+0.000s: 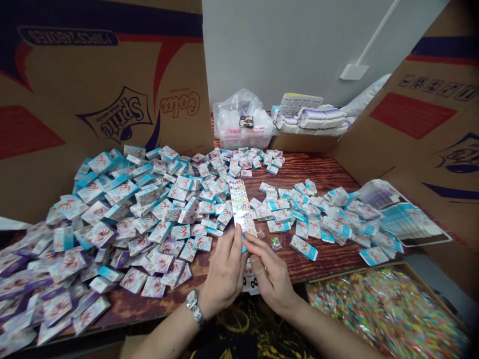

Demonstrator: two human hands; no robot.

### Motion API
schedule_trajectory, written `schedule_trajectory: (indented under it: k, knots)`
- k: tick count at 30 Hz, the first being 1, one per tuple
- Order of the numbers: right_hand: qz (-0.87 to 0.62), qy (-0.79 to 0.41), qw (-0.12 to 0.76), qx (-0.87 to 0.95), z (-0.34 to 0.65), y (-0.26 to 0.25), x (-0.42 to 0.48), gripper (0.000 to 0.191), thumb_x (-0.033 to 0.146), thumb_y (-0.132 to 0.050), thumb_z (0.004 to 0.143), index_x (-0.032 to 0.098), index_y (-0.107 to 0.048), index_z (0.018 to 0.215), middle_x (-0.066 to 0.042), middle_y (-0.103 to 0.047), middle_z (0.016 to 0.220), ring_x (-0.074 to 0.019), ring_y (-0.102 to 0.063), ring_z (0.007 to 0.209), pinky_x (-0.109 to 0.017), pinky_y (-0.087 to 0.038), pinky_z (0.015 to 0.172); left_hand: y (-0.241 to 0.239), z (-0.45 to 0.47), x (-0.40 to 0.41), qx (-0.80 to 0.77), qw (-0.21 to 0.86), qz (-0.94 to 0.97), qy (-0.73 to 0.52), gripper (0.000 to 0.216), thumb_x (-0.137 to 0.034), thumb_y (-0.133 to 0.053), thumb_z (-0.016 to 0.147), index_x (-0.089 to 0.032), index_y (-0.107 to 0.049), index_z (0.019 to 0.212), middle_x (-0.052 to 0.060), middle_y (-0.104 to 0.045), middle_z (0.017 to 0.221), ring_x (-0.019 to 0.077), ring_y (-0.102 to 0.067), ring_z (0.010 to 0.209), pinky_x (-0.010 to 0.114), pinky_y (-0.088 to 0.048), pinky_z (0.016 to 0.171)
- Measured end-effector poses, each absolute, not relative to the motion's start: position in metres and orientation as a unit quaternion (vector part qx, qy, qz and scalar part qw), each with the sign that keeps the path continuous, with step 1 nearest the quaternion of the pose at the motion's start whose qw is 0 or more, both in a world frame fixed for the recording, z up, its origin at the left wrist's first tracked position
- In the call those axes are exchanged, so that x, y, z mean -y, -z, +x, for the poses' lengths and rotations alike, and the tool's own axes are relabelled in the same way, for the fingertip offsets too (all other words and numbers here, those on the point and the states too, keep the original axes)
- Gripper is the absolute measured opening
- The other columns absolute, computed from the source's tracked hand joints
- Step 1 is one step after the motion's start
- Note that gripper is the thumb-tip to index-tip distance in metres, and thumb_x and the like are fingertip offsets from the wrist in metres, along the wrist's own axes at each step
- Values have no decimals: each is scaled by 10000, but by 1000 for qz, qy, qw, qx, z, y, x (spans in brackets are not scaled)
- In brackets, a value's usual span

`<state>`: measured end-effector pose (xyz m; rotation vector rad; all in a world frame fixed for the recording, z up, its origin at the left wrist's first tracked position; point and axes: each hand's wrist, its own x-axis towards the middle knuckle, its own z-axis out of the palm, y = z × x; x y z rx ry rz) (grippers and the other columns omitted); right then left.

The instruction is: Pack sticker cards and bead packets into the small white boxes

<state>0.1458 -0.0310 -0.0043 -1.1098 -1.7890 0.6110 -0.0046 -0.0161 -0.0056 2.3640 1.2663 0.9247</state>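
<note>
Left hand (224, 271): closed narrow, fingertips pinching the lower end of the printed paper strip (239, 204); metal wristwatch (193, 306) on the wrist.
Right hand (271, 279): fingers narrow, tips at the same end of the strip; cannot tell whether gripping or only touching.
Strip: upright between the hands, upper end leaning over the boxes.
Nearest loose items: small foil packet (276, 243) just beside the right hand; small box (303, 248) further right.
Left of hands: large heap of small boxes (112, 214).
Right of hands: smaller spread of boxes (318, 214) on the wooden table (329, 264).
Lower right: cardboard tray (359, 272) of shiny coloured packets (389, 314).
Far right: flat printed sheets (404, 219).
Top centre: plastic tub (243, 139) holding bagged items.
Behind table: printed cardboard panel (112, 114).
</note>
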Motion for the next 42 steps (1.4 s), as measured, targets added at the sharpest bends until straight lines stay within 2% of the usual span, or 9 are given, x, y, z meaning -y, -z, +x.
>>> schedule_trajectory:
  k: [3, 8, 15, 17, 19, 21, 28, 33, 42]
  knots:
    - [-467, -330, 434, 697, 146, 5, 29, 362, 202, -400, 949, 248, -509, 1291, -67, -536, 1321, -197, -497, 1222, -391, -437, 1018, 5, -4, 14, -444, 120, 829, -318, 658, -170, -374, 922, -178, -4, 1466, 190, -448, 1275, 276, -452, 1138, 460, -437, 932]
    - [-447, -331, 395, 731, 146, 16, 19, 421, 237, -393, 952, 233, -419, 1372, -74, -462, 1389, -209, -418, 1289, -407, -375, 1067, 14, -5, 13, -457, 77, 836, -293, 633, -159, -361, 919, -139, -34, 1461, 195, -470, 1252, 271, -474, 1121, 436, -469, 900]
    - [-478, -319, 345, 742, 178, 3, -24, 429, 314, -402, 953, 246, -400, 1377, -71, -608, 1235, -206, -586, 1114, -408, -484, 936, -23, -64, -65, -495, -55, 844, -200, 497, -247, -412, 902, -110, -334, 1373, 190, -583, 1116, 285, -557, 972, 406, -521, 752]
    - [-503, -271, 345, 745, 194, 1, -44, 429, 334, -398, 952, 235, -411, 1369, -76, -637, 1184, -212, -612, 1065, -398, -503, 891, -51, -88, -102, -549, -116, 805, -193, 510, -297, -470, 880, -115, -384, 1349, 218, -520, 1237, 379, -476, 1124, 527, -459, 853]
    - [-495, -213, 293, 790, 207, 5, -62, 412, 340, -409, 944, 210, -470, 1330, -98, -613, 1219, -234, -580, 1112, -414, -470, 929, -75, -104, -128, -575, -170, 773, -205, 575, -349, -544, 842, -109, -395, 1343, 248, -316, 1420, 484, -250, 1288, 666, -285, 957]
    - [-460, -173, 218, 843, 212, 15, -75, 444, 359, -456, 922, 182, -475, 1328, -123, -548, 1300, -251, -512, 1195, -428, -408, 1001, -84, -106, -133, -572, -176, 767, -233, 606, -360, -558, 837, -121, -369, 1361, 223, -200, 1483, 480, -124, 1342, 676, -199, 1006]
    - [-366, -152, 33, 918, 197, 54, -89, 858, 551, -631, 758, 149, -285, 1434, -172, -253, 1490, -327, -189, 1382, -537, -232, 1081, 2, -45, -46, -462, 89, 839, -273, 374, -290, -478, 889, -172, -506, 1243, 142, -516, 1297, 271, -450, 1241, 465, -400, 1014]
    - [-374, -138, 23, 917, 193, 54, -85, 675, 501, -604, 808, 194, -398, 1372, -133, -396, 1430, -299, -301, 1345, -548, -272, 1050, 37, -29, -15, -490, 259, 791, -261, 362, -255, -467, 889, -187, -509, 1241, 123, -567, 1259, 237, -534, 1160, 437, -449, 970]
    - [-383, -16, 115, 917, 187, 64, -73, 220, 275, -497, 924, 254, -603, 1116, -55, -631, 1182, -247, -503, 1186, -474, -369, 967, 35, -22, -8, -499, 402, 705, -305, 313, -308, -473, 893, -219, -570, 1177, 83, -645, 1136, 201, -617, 1002, 332, -498, 859]
